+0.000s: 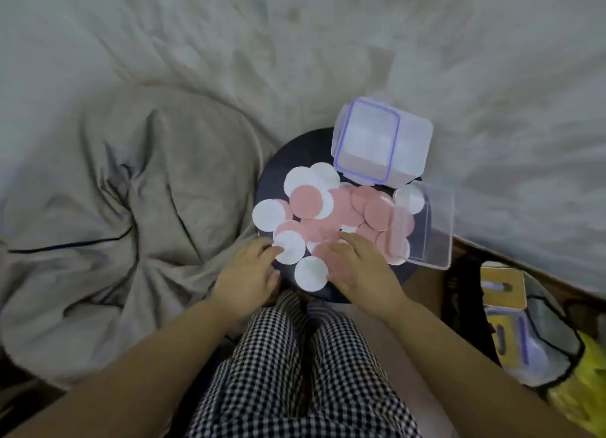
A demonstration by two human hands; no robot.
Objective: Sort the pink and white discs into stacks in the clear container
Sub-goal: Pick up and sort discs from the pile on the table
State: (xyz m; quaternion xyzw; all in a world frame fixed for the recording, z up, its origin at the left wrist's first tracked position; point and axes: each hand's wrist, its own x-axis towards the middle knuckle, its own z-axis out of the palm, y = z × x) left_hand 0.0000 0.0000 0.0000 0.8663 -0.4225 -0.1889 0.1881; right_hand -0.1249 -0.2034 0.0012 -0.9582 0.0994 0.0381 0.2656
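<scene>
I read both hands as apart, with fingers relaxed. The left hand (249, 270) touches a white disc (289, 248) near the front rim of the round dark counter (272, 163). The right hand (355, 267) rests flat on the mixed pink discs (306, 203). The clear container (437, 227) lies tipped at the counter's right edge, with some discs inside it. A blue-sealed lid (367, 139) sits behind it.

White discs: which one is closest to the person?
The white disc at the stool's near edge, lying between the left hand and right hand. The other white discs all sit farther back.
</scene>
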